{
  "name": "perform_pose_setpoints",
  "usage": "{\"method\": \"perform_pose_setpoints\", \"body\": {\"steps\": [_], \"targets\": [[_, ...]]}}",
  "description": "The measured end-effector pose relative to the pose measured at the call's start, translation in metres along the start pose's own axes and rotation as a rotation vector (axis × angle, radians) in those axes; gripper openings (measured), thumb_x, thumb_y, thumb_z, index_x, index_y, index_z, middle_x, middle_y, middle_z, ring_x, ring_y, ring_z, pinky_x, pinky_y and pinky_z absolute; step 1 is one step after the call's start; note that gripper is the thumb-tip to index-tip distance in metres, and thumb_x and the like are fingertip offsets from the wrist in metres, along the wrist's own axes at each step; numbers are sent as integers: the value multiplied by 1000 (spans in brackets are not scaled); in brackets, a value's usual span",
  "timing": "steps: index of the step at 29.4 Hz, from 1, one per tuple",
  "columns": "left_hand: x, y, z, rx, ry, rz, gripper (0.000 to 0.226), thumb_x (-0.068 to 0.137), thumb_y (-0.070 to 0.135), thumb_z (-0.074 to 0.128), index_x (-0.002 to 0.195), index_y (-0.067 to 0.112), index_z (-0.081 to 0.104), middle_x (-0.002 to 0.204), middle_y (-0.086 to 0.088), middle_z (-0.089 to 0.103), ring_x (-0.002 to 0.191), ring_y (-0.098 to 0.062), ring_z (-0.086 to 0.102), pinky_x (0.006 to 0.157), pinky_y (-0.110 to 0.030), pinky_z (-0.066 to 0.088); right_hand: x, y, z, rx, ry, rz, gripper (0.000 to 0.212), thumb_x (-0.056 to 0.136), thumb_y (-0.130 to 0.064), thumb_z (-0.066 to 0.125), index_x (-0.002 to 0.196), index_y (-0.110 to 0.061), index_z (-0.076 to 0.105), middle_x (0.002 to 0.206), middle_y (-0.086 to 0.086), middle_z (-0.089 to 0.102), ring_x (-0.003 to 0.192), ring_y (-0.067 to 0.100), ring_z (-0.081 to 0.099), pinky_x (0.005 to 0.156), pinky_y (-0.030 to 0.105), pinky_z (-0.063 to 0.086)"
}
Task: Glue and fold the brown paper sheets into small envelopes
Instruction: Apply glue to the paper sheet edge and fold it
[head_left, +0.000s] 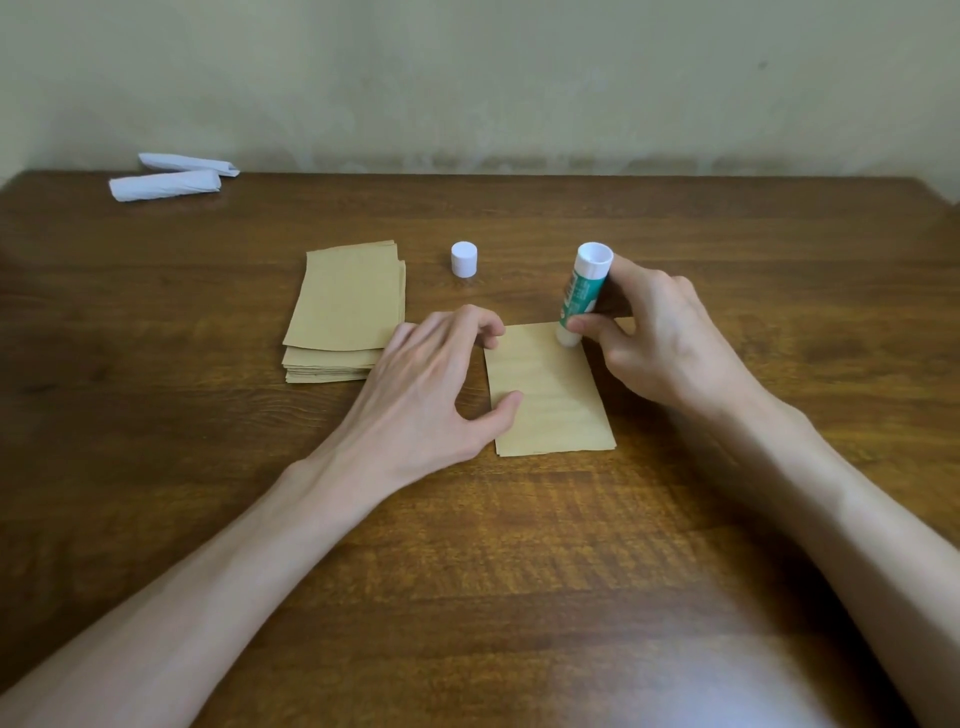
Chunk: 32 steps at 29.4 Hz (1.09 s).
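A single brown paper sheet (550, 395) lies flat on the dark wooden bench (519, 545), in the middle and just in front of the person, its long sides running away from the camera. No fold shows in it. At its far right corner stands a green-and-white glue stick (579, 296), uncapped, turned tip-down and touching the paper. The right hand (670, 338) grips the stick, thumb and fingers curled round its barrel. The left hand (431, 384) is spread and pins the sheet down: its thumb rests on the left edge and its fingertips sit at the far left corner.

Just left of that hand, a thick stack of brown paper sheets (345, 306) lies slightly fanned, partly hidden under the wrist side of the hand. A white round cap (464, 259), seemingly the glue stick's, stands upright on the bench between the stack and the stick. Well apart, at the far left edge, lie two white rolled paper bundles (166, 184).

I judge the task to be near its start. Gluing of this sheet looks barely begun, at one corner. No finished envelope is in view. This sheet has yet to be folded and pressed shut, and the whole stack waits.
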<state>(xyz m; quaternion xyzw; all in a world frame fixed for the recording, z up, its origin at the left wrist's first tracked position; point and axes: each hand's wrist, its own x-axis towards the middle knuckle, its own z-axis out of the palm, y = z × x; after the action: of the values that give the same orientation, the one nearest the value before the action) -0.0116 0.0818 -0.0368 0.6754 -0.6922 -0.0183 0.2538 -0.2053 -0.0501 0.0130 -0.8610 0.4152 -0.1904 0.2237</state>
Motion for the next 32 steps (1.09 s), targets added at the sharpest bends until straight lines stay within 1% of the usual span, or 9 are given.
{"method": "perform_pose_setpoints", "body": {"steps": [5,8,12,16,21,25,28,30,32], "targets": [[0,0,0,1,1,4,49,91,55,62,127,26,46,120,16,55,117,-5,52,101,-30,36,-1,-1,-1,10,-11,14,36,100,-20,70,133,-16,59,131,4,70,120,20,66,91,29,50],[-1,1,0,0,1,5,49,91,55,62,128,26,47,120,16,55,117,-5,52,100,-30,36,-2,1,-2,55,-11,33,34,99,-21,70,132,-18,61,127,-4,67,113,9,61,92,28,50],[0,0,0,1,4,7,49,91,55,63,127,26,47,119,16,55,116,-6,52,100,-30,35,-6,1,-7,324,130,68,36,98,-30,72,132,-19,64,127,-10,67,113,2,64,99,25,53],[0,1,0,8,4,9,46,91,55,61,124,26,47,120,15,55,116,-6,52,99,-29,35,-4,0,-3,463,194,25,38,98,-37,74,129,-18,66,123,-6,73,117,7,68,104,37,57],[0,0,0,8,-3,2,47,91,55,63,125,28,46,121,16,55,117,-6,52,100,-32,38,0,-1,14,292,45,-138,27,98,-26,74,122,-15,67,114,-7,74,107,7,71,97,35,59],[1,0,-1,11,-4,2,47,91,55,63,126,28,46,121,16,55,117,-5,51,99,-32,38,4,0,22,184,-14,-230,22,99,-28,72,116,-17,65,110,-8,73,103,6,70,90,31,59],[1,0,-1,13,1,4,47,92,53,64,126,27,46,122,16,56,117,-6,52,98,-32,38,4,-3,24,146,-1,-260,27,98,-35,72,118,-17,66,108,-6,71,101,7,67,85,21,55],[0,1,-1,8,2,1,48,92,53,65,127,27,46,122,15,56,117,-6,51,98,-31,37,4,-4,25,139,38,-262,33,95,-42,75,113,-16,68,102,-6,71,95,7,67,80,16,52],[0,1,-1,9,2,1,48,91,53,65,127,27,47,122,15,56,117,-6,51,98,-30,36,5,-3,24,146,49,-243,31,93,-41,78,108,-15,69,95,-9,73,89,4,69,78,12,50]]}}
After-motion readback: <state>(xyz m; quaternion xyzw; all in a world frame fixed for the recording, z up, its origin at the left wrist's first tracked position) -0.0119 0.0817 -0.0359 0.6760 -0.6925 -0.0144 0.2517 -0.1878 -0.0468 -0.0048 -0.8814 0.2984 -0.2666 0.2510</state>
